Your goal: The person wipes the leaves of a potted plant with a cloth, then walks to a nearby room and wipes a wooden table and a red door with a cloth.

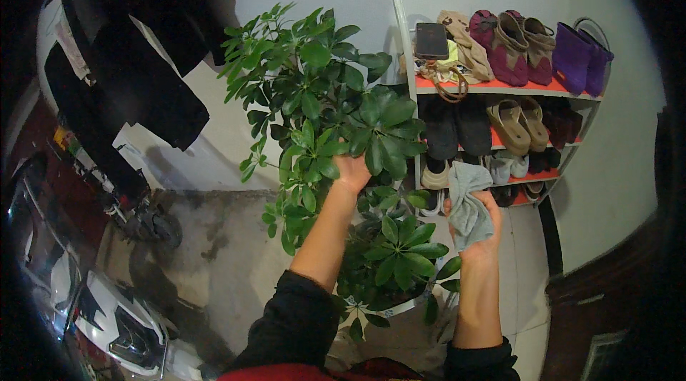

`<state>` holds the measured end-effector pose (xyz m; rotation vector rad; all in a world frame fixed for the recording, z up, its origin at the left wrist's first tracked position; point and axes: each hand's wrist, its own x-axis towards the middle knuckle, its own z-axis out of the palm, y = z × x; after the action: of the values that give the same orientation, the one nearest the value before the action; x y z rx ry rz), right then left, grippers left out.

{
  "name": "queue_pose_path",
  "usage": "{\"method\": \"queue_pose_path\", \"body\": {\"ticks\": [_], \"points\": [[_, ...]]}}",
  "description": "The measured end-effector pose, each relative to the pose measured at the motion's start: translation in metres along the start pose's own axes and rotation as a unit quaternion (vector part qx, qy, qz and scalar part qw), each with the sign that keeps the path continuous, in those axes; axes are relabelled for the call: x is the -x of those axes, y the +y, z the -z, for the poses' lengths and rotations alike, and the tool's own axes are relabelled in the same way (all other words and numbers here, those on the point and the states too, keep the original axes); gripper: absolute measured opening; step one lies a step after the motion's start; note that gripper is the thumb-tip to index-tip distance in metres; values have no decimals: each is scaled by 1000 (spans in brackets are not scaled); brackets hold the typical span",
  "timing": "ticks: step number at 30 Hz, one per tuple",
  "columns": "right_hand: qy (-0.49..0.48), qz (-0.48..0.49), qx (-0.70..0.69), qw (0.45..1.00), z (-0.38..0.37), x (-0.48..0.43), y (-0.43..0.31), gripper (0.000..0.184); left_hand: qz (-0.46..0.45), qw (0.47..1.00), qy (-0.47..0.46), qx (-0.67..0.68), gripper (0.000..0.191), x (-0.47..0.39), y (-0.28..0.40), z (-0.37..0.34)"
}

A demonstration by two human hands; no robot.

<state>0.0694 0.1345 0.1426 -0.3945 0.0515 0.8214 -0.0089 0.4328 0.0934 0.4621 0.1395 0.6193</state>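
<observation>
A tall, bushy schefflera plant [313, 100] with glossy green leaves stands before me. My left hand [352, 171] reaches in beneath a large leaf cluster in its middle. Leaves cover the fingers, so their grip is hidden. To the right of the foliage, my right hand [489, 223] holds a crumpled grey cloth [469, 209], which sticks up above the fingers. Lower leaves [399, 255] spread between my forearms. Beneath them shows part of a pot with a pale, blue-patterned rim [402, 308]; the rest of it is mostly hidden.
Behind my right hand, a shoe rack [509, 90] holds boots, slippers and shoes, with a smartphone [432, 41] on top. Dark fabric [150, 86] hangs at upper left. A white-and-black motor scooter [115, 322] stands lower left. Brown wooden furniture or a door [584, 322] borders the lower right.
</observation>
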Motion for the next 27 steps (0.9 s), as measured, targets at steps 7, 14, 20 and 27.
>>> {"method": "queue_pose_path", "body": {"ticks": [7,14,20,27], "points": [[-30,-12,-25,999,-1,-3,0,19,-109,972,127,165,62,21,-33,-20],[-47,-24,5,999,18,-14,4,31,-70,996,46,15,56,24,-42,-29],[-30,-2,76,997,1,-7,8,27,15,996,-84,-2,64,16,-19,-31],[-116,202,484,844,-39,-58,38,37,31,994,-59,82,73,-1,-14,-35]]}}
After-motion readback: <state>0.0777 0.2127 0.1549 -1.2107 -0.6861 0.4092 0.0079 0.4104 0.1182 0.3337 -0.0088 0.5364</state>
